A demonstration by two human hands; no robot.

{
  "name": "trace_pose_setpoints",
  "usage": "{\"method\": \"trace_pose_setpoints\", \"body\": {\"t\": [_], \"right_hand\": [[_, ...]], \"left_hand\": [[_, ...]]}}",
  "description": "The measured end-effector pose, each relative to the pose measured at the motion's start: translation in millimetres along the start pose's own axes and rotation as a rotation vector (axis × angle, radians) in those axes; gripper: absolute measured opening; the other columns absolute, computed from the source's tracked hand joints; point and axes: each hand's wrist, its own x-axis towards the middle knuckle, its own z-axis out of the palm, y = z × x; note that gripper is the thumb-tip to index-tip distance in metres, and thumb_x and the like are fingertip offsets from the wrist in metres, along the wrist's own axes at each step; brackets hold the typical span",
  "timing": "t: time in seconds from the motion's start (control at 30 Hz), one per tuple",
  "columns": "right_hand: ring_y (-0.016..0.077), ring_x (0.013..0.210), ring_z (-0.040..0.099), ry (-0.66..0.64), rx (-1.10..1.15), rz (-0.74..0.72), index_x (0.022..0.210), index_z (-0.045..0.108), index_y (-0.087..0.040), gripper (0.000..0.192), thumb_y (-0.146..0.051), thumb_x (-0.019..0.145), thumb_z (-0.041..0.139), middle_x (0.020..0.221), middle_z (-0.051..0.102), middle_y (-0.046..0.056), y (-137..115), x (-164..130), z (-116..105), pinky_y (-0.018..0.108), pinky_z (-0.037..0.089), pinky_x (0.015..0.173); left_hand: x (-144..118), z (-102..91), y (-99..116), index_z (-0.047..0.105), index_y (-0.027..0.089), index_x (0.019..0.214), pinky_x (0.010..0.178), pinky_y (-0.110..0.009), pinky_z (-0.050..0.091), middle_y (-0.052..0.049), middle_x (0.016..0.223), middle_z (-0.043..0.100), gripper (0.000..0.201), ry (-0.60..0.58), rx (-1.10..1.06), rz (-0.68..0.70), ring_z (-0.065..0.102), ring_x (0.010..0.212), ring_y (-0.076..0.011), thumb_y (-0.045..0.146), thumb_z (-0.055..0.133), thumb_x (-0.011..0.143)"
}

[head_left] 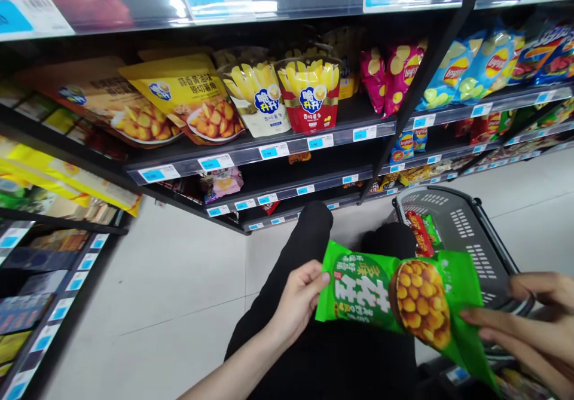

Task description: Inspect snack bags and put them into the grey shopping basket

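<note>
Two hands stretch a shiny green plastic snack packet (403,298) printed with golden nuts above a black-trousered lap (341,358), just left of a dark-grey slotted plastic basket (442,216).
The left hand (298,301) pinches the left end; the blurred right hand (538,322) grips the right. Hard pulling could split a seam; one slipped end could drop it floorward. Its long axis runs left to right, sloping nearer rightward, printed face up.

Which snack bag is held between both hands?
The green bag picturing round brown snacks, with the left hand and right hand at opposite ends; the others are in the basket or on shelves.
</note>
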Motion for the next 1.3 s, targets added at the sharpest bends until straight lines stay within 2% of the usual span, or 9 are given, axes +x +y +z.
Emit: {"method": "trace_pose_setpoints", "body": {"t": [0.13, 0.23, 0.37, 0.5, 0.7, 0.9, 1.0, 1.13, 1.3], "right_hand": [[0.0214, 0.083, 0.058, -0.099, 0.240, 0.126, 0.088, 0.070, -0.029, 0.025, -0.041, 0.084, 0.049, 0.088, 0.060, 0.006, 13, -4, 26, 0.028, 0.047, 0.063], [0.0191, 0.071, 0.061, -0.046, 0.365, 0.333, 0.084, 0.067, -0.024, 0.023, -0.040, 0.083, 0.051, 0.079, 0.064, 0.005, 11, -12, 55, 0.025, 0.048, 0.057], [0.0183, 0.076, 0.062, 0.151, 0.551, 0.592, 0.102, 0.058, -0.023, 0.030, -0.036, 0.076, 0.062, 0.094, 0.063, 0.006, -2, -15, 81, 0.024, 0.050, 0.058], [0.0214, 0.093, 0.060, 0.173, 0.792, 0.745, 0.122, 0.047, -0.025, 0.054, -0.037, 0.072, 0.066, 0.113, 0.059, 0.008, -9, -14, 88, 0.028, 0.052, 0.072], [0.0166, 0.057, 0.055, 0.143, 0.968, 0.950, 0.082, 0.063, -0.017, 0.027, -0.037, 0.067, 0.072, 0.064, 0.059, 0.002, -3, -22, 95, 0.026, 0.045, 0.050], [0.0128, 0.049, 0.048, 0.126, 1.083, 0.914, 0.072, 0.062, -0.018, 0.021, -0.037, 0.069, 0.070, 0.056, 0.054, 0.000, -24, -15, 95, 0.022, 0.036, 0.043], [0.0137, 0.052, 0.050, 0.230, 1.072, 0.935, 0.078, 0.063, -0.019, 0.021, -0.037, 0.069, 0.070, 0.061, 0.058, 0.001, -39, -14, 100, 0.023, 0.038, 0.044], [0.0159, 0.058, 0.054, 0.362, 1.040, 0.998, 0.087, 0.064, -0.017, 0.028, -0.037, 0.068, 0.071, 0.068, 0.062, 0.003, -49, -14, 106, 0.024, 0.043, 0.047], [0.0162, 0.059, 0.056, 0.419, 1.101, 1.050, 0.086, 0.063, -0.018, 0.028, -0.038, 0.069, 0.070, 0.070, 0.062, 0.003, -40, -15, 107, 0.025, 0.045, 0.049]], "left_hand": [[-1, -12.4, -4, 0.052, 0.014, 0.061, 0.048, -0.018, 0.029, 0.005, 0.052, 0.043, 0.032, 0.107, 0.179, 0.227, 0.037, 0.048, -0.0060, 0.039, 0.070, 0.068], [-2, -18.1, -5, 0.053, 0.014, 0.062, 0.053, -0.019, 0.032, 0.003, 0.058, 0.047, 0.028, 0.068, 0.235, 0.277, 0.041, 0.054, -0.0079, 0.036, 0.069, 0.070], [-4, -12.6, 0, 0.060, 0.016, 0.077, 0.064, -0.023, 0.040, 0.000, 0.074, 0.058, 0.028, -0.108, -0.008, 0.074, 0.052, 0.067, -0.0127, 0.040, 0.070, 0.068], [-3, -9.5, 6, 0.064, 0.017, 0.086, 0.072, -0.027, 0.043, -0.002, 0.074, 0.063, 0.035, -0.046, -0.054, -0.028, 0.056, 0.070, -0.0160, 0.046, 0.070, 0.066], [-2, -21.1, 6, 0.059, 0.013, 0.060, 0.056, -0.021, 0.037, 0.001, 0.060, 0.055, 0.033, 0.186, 0.293, 0.331, 0.048, 0.059, -0.0126, 0.044, 0.067, 0.070], [2, -25.4, 7, 0.056, 0.016, 0.063, 0.058, -0.020, 0.037, 0.003, 0.061, 0.052, 0.032, 0.331, 0.326, 0.407, 0.047, 0.061, -0.0118, 0.045, 0.064, 0.073], [3, -20.9, 8, 0.060, 0.017, 0.076, 0.061, -0.022, 0.042, 0.001, 0.068, 0.059, 0.033, 0.340, 0.186, 0.282, 0.054, 0.066, -0.0149, 0.049, 0.065, 0.070], [1, -14.6, 7, 0.063, 0.012, 0.090, 0.069, -0.029, 0.048, -0.007, 0.080, 0.067, 0.040, 0.150, -0.054, -0.033, 0.062, 0.074, -0.0205, 0.046, 0.069, 0.068], [6, -20.4, 1, 0.063, 0.013, 0.101, 0.074, -0.031, 0.049, -0.008, 0.086, 0.070, 0.041, 0.072, 0.020, -0.041, 0.064, 0.082, -0.0227, 0.042, 0.067, 0.072]]}}
